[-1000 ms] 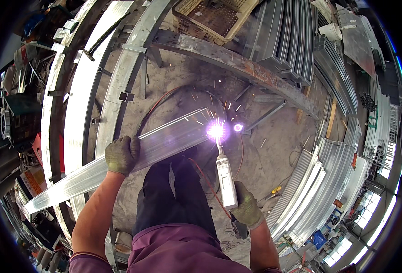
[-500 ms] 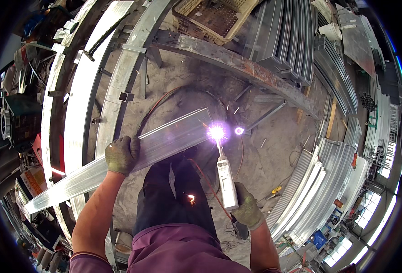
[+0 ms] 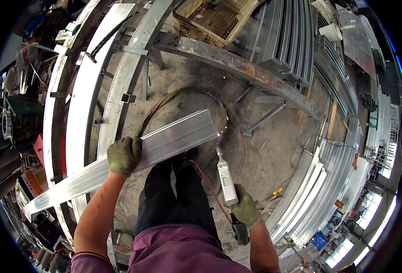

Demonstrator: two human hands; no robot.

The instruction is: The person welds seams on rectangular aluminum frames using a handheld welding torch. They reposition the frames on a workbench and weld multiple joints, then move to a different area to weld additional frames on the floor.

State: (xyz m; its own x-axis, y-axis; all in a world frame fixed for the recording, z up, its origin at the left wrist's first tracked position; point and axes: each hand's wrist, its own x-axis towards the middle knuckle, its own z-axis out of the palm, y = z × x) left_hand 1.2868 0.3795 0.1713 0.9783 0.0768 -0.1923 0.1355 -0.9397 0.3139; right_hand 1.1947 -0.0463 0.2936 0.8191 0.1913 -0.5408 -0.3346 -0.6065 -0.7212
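Observation:
My left hand (image 3: 124,155), in a green work glove, presses down on a long shiny rectangular metal tube (image 3: 173,138) that runs from lower left up toward the centre. In its green glove my right hand (image 3: 244,210) grips a white cutting torch (image 3: 225,175), whose tip points at the tube's right end (image 3: 215,132). A few small sparks glow at that end. An orange hose (image 3: 206,182) trails from the torch past my dark trouser legs.
Long galvanized steel beams (image 3: 85,98) lie along the left. A rusty steel bar (image 3: 237,68) crosses at the back, with a woven basket (image 3: 212,18) behind it. Stacked metal profiles (image 3: 319,195) line the right side. Hoses (image 3: 189,93) loop on the concrete floor.
The bright violet arc at the tube's right end has gone out; only small sparks remain. The falling spark near my legs is gone. Both hands hold about the same positions.

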